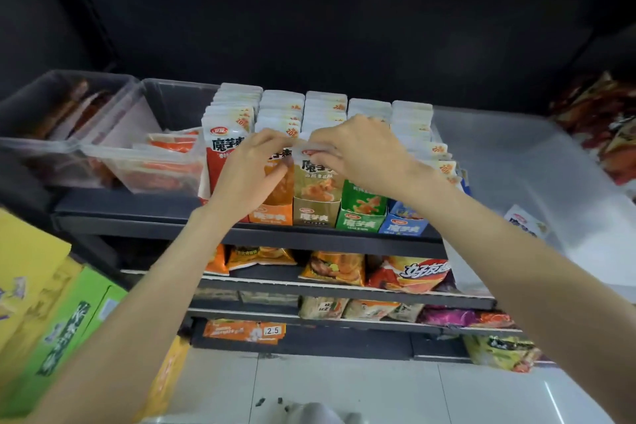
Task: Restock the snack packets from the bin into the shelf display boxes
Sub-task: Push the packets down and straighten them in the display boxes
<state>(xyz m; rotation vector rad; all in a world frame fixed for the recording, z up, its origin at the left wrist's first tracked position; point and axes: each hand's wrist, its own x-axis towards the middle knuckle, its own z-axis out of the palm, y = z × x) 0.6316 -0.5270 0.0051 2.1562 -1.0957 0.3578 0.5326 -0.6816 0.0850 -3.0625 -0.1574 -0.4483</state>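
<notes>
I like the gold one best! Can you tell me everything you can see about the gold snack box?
The gold snack box is cardboard, open-topped, with a red logo and dark writing. It stands upright at the shelf's front edge, between an orange and a green box. Gold packets stand packed inside. Both hands hold the front packet's top.

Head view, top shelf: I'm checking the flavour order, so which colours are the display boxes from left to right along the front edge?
Red display box → orange display box → tan display box → green display box → blue display box. The left hand covers most of the red box's front.
</notes>
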